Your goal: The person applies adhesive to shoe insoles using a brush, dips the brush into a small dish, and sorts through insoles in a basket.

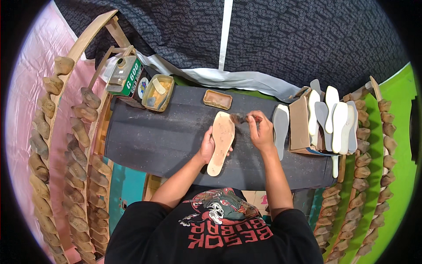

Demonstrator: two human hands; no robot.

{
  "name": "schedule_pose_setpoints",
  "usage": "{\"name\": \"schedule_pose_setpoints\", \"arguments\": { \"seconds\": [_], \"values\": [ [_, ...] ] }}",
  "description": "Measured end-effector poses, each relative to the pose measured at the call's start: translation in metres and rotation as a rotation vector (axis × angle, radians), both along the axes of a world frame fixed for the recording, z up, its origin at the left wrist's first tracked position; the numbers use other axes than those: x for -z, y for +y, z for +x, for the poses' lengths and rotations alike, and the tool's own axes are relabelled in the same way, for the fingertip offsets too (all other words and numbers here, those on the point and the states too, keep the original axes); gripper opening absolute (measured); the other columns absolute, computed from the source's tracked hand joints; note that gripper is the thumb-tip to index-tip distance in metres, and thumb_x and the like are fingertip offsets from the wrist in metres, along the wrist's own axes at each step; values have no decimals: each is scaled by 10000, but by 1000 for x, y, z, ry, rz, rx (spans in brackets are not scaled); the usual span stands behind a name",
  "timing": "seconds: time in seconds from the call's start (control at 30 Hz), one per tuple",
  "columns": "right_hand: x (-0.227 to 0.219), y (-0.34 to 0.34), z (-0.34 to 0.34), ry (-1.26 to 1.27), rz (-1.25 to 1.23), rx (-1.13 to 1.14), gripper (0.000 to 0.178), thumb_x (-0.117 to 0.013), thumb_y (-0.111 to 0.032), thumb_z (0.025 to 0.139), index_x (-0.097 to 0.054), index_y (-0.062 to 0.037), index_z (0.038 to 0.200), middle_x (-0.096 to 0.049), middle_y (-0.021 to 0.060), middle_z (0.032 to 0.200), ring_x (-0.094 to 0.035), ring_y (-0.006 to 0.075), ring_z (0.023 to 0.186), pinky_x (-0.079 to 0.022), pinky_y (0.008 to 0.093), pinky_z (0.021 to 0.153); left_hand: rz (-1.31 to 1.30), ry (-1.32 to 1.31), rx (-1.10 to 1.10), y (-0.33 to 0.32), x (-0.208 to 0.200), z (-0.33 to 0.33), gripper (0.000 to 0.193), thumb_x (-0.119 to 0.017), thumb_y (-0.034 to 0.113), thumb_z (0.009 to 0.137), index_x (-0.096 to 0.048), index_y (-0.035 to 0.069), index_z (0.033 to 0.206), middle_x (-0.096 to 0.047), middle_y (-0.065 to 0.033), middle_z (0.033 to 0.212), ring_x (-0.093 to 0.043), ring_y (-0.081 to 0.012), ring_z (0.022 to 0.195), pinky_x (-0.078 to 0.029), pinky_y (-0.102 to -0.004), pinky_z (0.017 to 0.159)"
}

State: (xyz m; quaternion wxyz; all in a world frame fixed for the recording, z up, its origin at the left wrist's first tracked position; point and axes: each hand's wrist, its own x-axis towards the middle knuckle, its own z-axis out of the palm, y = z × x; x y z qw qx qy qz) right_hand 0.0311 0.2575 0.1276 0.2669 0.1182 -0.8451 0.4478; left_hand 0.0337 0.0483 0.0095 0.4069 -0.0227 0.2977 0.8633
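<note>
Two-handed, and in a black short-sleeved shirt [154, 237], reaches out over the dark-covered worktop [145, 141]. Slants the left forearm [182, 169] up and inward from the lower left; runs the right forearm [278, 178] almost straight ahead, bent a little inward toward the wrist. With the left hand [206, 147], cups a pale shoe insole [223, 138] from beneath, thumb along its left edge and fingertips just showing at the right. With the right hand [261, 132], pinches a dark-bristled brush [239, 118] between thumb and fingers, knuckles up. Has the insole across the left palm, to the left of the right hand, heel end toward the body, broad end farther off, brownish marks on its upper face. Points the bristles at the right edge near the broad end; cannot tell whether touching.

To the right, has grey and white insoles [280, 132] beside a cardboard box [299, 125] of upright ones. Just beyond the brush, has a small shallow tray [217, 105]; farther left, a yellowish tub [154, 107] beside a metal can [124, 81]. On both sides, has racks of wooden shoe lasts [40, 125]; behind everything, a dark patterned cloth [290, 39].
</note>
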Motion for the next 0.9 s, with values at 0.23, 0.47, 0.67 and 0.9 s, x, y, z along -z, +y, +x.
{"name": "schedule_pose_setpoints", "arguments": {
  "seconds": [0.23, 0.47, 0.67, 0.9],
  "values": [
    [-12, -4, 25, -86, 65, -93, 52, -620, -44, 972, -641, 2, 987, -684, 140, 857, -680, 273, 721, -534, 362, 682, 18, 46, -63, -5, -12, -16, 823, -266, 747, 995, -611, 77, 1326, -709, -98, 1033, -722, -263, 805, -608, -389, 659],
    [-31, -4, -12, 60, 79, 8, 31, -625, -6, 962, -628, 20, 978, -681, 157, 882, -683, 299, 767, -536, 358, 697, 51, 48, 2, 3, -15, -8, 839, -283, 757, 992, -575, 64, 1366, -705, -114, 1056, -732, -280, 804, -621, -394, 657],
    [-23, -15, 17, 14, 125, -144, 77, -673, -39, 927, -633, 2, 978, -635, 139, 820, -641, 286, 696, -506, 365, 631, 20, 14, -47, 0, -19, -12, 856, -266, 767, 988, -573, 65, 1372, -704, -118, 1064, -727, -273, 796, -615, -386, 658],
    [-33, -6, 6, -34, 193, -316, 39, -636, 12, 913, -640, 13, 952, -672, 141, 837, -648, 266, 678, -516, 340, 636, 45, 53, 31, 1, -12, -12, 865, -262, 776, 982, -580, 69, 1367, -708, -133, 1037, -725, -269, 789, -605, -380, 655]
  ]
}}
